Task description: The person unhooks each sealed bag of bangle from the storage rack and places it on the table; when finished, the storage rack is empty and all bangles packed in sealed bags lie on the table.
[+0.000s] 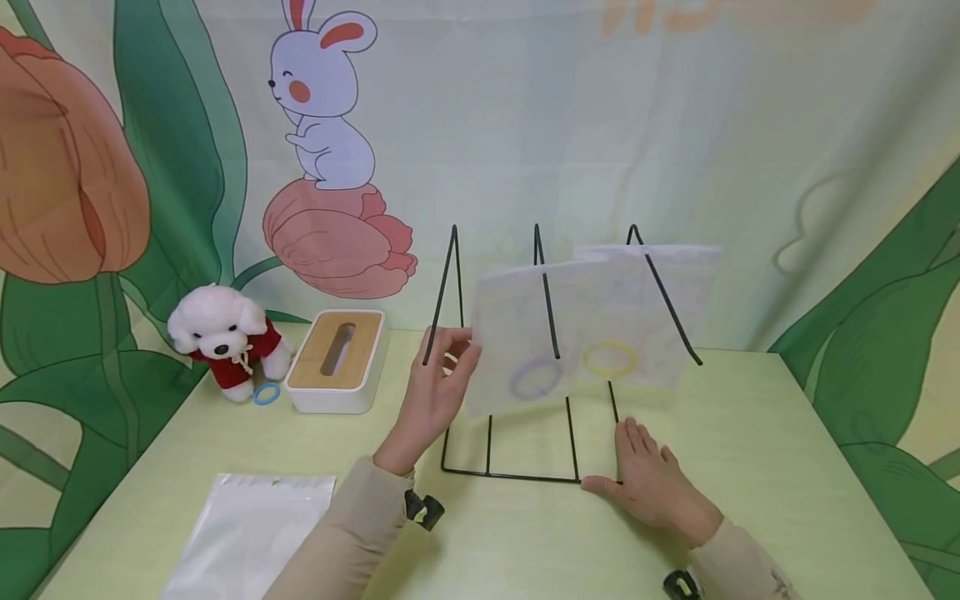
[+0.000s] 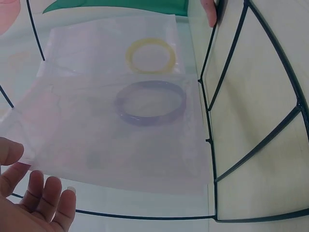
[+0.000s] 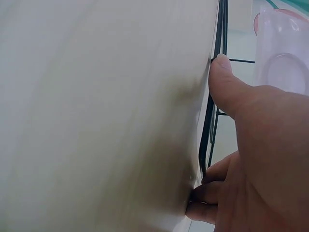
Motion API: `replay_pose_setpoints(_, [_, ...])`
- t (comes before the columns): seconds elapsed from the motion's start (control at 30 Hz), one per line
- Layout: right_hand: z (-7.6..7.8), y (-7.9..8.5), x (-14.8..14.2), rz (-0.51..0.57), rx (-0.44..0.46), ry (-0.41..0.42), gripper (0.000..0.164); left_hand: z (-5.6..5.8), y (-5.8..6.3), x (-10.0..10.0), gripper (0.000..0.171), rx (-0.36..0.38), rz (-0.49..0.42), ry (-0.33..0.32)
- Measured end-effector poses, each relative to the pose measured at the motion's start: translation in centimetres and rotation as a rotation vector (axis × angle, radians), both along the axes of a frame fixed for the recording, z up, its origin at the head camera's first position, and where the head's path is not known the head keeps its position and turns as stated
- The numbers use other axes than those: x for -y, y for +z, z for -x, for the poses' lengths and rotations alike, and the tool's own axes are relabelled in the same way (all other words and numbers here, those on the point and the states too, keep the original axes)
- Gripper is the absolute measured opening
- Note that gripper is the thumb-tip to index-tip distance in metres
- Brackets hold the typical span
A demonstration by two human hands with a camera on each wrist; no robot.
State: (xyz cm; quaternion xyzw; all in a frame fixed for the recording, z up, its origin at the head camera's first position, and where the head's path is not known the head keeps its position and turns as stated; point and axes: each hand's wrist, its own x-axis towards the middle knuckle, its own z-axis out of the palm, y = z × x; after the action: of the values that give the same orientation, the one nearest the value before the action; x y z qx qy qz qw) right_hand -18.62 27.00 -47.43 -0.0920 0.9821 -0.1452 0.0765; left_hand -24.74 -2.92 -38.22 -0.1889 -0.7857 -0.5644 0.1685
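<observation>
Purple-ring pouch [image 1: 510,333], milky and see-through, stands at the centre of the frame, its left edge pinched between the thumb and fingers of the left hand [image 1: 435,392]. Nearest, at the lower left, a white pouch [image 1: 251,533] lies flat on the surface [image 1: 480,550], partly covered by the left sleeve [image 1: 345,525]. Pale surface stretches between the two sleeves along the bottom of the frame.

Right of centre, the right hand [image 1: 648,475] lies low with fingers extended, grasping nothing, its thumb touching the base of the black wire rack [image 1: 532,478]. Open room runs from this hand to the surface's slanting right edge.

Behind the rack's front bar, the middle rod passes in front of the first pouch, where a purple ring [image 1: 534,397] shows near the lower edge. Just right, partly overlapped, stands another cloudy pouch [image 1: 637,308] with a yellow ring [image 1: 609,373] inside; a second rod crosses it.

Farther back at left, a wood-topped box [image 1: 367,350] sits beside a plush dog [image 1: 232,346], with a blue ring [image 1: 266,402] between their near corners. Beyond the surface's back edge hangs a printed backdrop [image 1: 487,150].
</observation>
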Motion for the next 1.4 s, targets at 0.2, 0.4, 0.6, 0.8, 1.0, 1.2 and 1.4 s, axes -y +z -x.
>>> replay_pose_setpoints(0.2, [0.04, 0.01, 0.03, 0.005, 0.010, -0.003, 0.107, -0.01, 0.19, 0.04, 0.024, -0.007, -0.009, -0.001])
replay_pose_setpoints(0.4, [0.04, 0.18, 0.07, 0.008, 0.008, 0.000, 0.107, -0.11, 0.31, 0.07, 0.024, 0.011, 0.010, 0.000])
replay_pose_setpoints(0.6, [0.04, 0.14, 0.09, 0.007, 0.002, 0.000, 0.106, -0.18, 0.34, -0.04, 0.017, -0.001, 0.001, -0.028])
replay_pose_setpoints(0.8, [0.00, 0.02, 0.06, 0.002, -0.009, 0.002, 0.106, -0.28, 0.47, 0.01, 0.016, 0.007, 0.011, -0.022])
replay_pose_setpoints(1.0, [-0.04, -0.12, 0.01, 0.004, -0.020, 0.007, 0.106, -0.38, 0.44, 0.09, 0.018, 0.034, -0.006, -0.026])
replay_pose_setpoints(1.2, [-0.03, -0.19, -0.03, 0.003, -0.022, 0.008, 0.106, -0.46, 0.59, 0.08, 0.020, 0.058, -0.033, -0.057])
replay_pose_setpoints(1.4, [0.10, -0.25, -0.05, 0.000, -0.016, 0.007, 0.107, -0.05, 0.67, -0.19, 0.023, 0.107, -0.050, -0.156])
